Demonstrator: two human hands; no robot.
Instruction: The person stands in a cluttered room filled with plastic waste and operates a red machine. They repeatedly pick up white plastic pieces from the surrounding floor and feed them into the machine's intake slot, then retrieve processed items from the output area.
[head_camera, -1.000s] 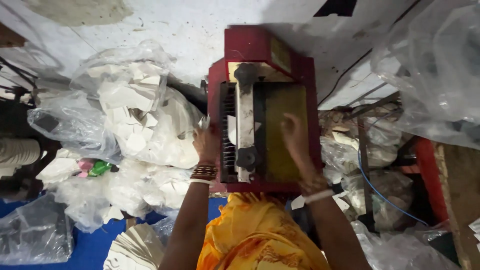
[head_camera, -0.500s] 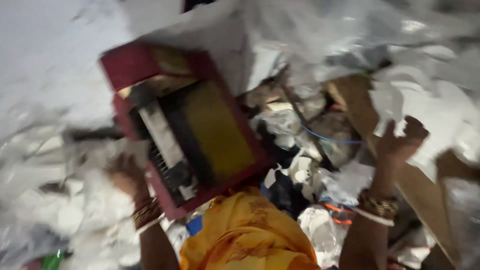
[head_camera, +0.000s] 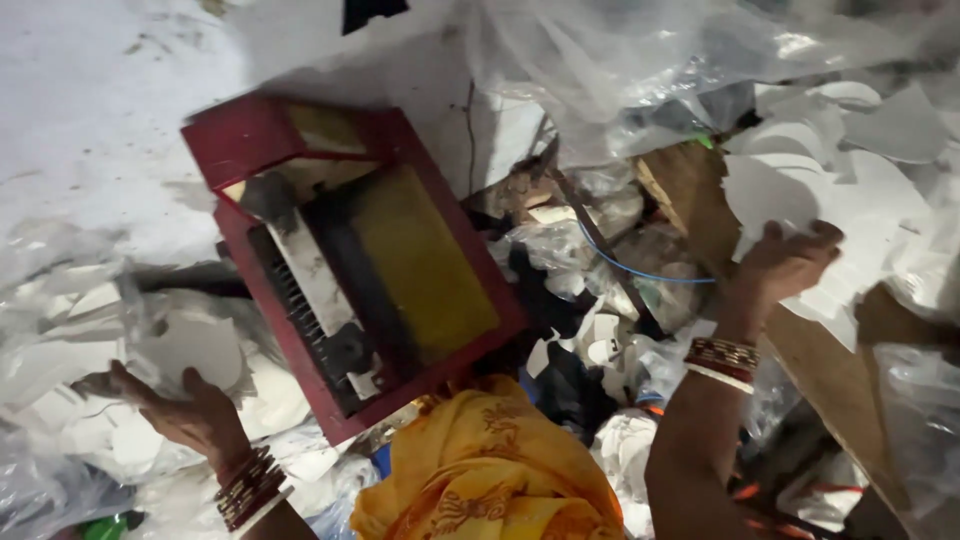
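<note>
Reaching out to both sides, the person has each hand at a separate heap of white paper pieces. Left hand (head_camera: 190, 415): palm up, fingers curled loosely under a white cut sheet (head_camera: 195, 345) at the top of the left pile (head_camera: 110, 440), which sits partly in clear plastic bags; grip looks light, not a firm pinch. Right hand (head_camera: 785, 262): fingers spread and laid on a white sheet (head_camera: 775, 195) of the right stack (head_camera: 860, 200), which rests on a brown board (head_camera: 700, 185); whether it has closed on the sheet cannot be told. Red press machine (head_camera: 345, 265) stands between the arms, its yellow plate (head_camera: 420, 265) bare, no sheet on it. Judged progress: neither sheet is lifted clear of its heap; nothing is loaded at the machine. Orange cloth (head_camera: 490, 465) covers the lap below.
</note>
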